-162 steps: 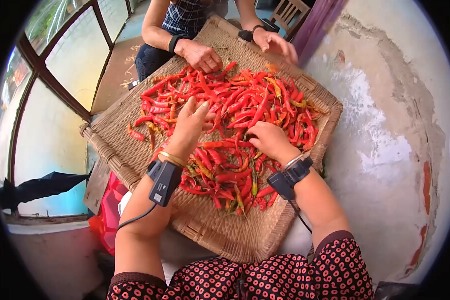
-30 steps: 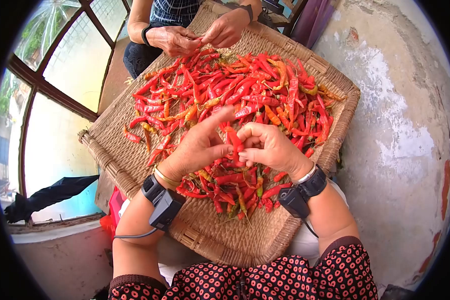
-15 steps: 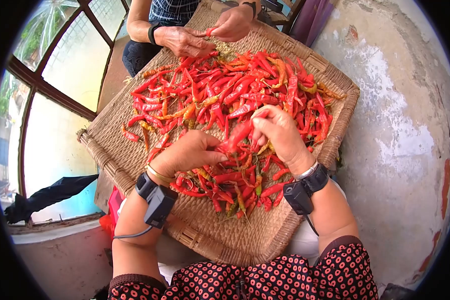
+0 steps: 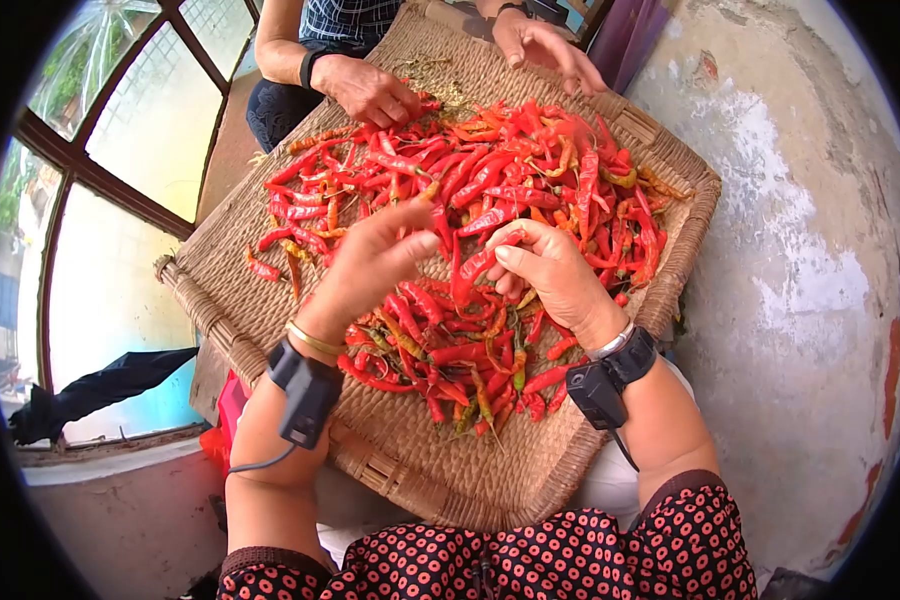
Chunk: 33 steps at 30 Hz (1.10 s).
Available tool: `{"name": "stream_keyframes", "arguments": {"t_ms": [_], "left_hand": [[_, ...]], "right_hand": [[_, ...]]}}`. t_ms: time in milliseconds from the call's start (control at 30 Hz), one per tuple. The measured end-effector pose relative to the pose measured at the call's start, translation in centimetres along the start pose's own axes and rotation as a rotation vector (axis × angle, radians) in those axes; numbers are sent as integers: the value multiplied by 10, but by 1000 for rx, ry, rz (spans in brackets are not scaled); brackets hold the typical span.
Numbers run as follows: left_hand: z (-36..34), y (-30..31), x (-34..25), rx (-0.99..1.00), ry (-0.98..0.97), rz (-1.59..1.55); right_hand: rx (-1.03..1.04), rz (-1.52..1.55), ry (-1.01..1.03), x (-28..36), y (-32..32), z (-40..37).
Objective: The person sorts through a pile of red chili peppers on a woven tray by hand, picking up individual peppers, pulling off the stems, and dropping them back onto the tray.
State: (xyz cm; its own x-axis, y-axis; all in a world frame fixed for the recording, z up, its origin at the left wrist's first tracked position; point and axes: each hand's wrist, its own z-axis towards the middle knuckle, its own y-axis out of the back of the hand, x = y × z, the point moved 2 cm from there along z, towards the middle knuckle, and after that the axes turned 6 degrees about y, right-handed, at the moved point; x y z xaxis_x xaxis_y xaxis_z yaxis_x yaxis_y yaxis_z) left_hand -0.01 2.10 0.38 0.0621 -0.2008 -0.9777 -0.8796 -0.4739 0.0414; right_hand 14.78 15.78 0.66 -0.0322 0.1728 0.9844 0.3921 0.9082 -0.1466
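Observation:
A large heap of red chili peppers, some orange or yellowish with thin stems, covers the middle of a woven basket tray. Over the near part of the heap, my right hand pinches a red chili pepper between thumb and fingers, its lower end hanging toward the left. My left hand, a little smeared by motion, hovers above the chilies to the left of it. Its thumb and fingers are apart, and nothing shows between them.
Across the tray, another person's hand touches chilies at the far edge; that person's other hand hangs open above the rim. Pale scraps lie beside them. A window stands left, with a black folded umbrella below; a plastered wall rises right.
My left hand has come off the chili and moved up and left, opening. My right hand keeps hold of it. The other person's hands have separated, one down to the heap, one to the right.

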Motion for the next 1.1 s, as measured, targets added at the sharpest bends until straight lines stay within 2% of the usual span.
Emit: {"name": "stream_keyframes", "arguments": {"t_ms": [33, 133, 300, 367, 433, 567, 633, 667, 700, 767, 833, 900, 933, 967, 1000, 1033, 1100], "left_hand": [[-6, -10, -2, 92, 77, -2], [-11, -29, 8, 318, 117, -19], [-15, -27, 0, 322, 228, 24], [-12, -16, 1, 395, 352, 205], [-10, -7, -1, 403, 336, 282], [-3, 12, -4, 263, 358, 356], [2, 20, -6, 46, 206, 93], [2, 20, -10, 9, 60, -168], [4, 15, -11, 9, 60, -167], [8, 13, -12, -356, -160, -445], [5, 21, -6, -366, -170, -379], [0, 15, 1, -80, -218, 561], [-4, 7, 3, 60, -297, 727], [-10, -4, 6, 202, -375, 891], [-15, -13, 10, 262, -349, 943], [-18, -17, 13, 262, -350, 942], [-22, -23, 20, 357, -358, 1127]], "right_hand": [[-16, 105, -18, 1, -2, -1], [15, 235, 49, 0, -1, -1], [-13, 124, 53, -6, 8, 2], [-50, 49, 55, -8, 14, 3], [-101, 20, 6, -10, 21, 5], [-99, -183, -2, -8, 18, 5], [-19, -276, -3, -20, 15, 6], [61, -370, -6, -24, 13, 6], [61, -369, -6, -24, 12, 6], [127, -591, 74, -25, 7, 5], [123, -634, 65, -18, 5, 4], [199, -768, 48, -17, 5, 4], [197, -767, 46, -20, 6, 4], [281, -828, 90, -24, 5, 3], [368, -889, 135, -27, 4, 2], [368, -889, 135, -26, 3, 0], [600, -930, 109, -25, -2, -3]]}}
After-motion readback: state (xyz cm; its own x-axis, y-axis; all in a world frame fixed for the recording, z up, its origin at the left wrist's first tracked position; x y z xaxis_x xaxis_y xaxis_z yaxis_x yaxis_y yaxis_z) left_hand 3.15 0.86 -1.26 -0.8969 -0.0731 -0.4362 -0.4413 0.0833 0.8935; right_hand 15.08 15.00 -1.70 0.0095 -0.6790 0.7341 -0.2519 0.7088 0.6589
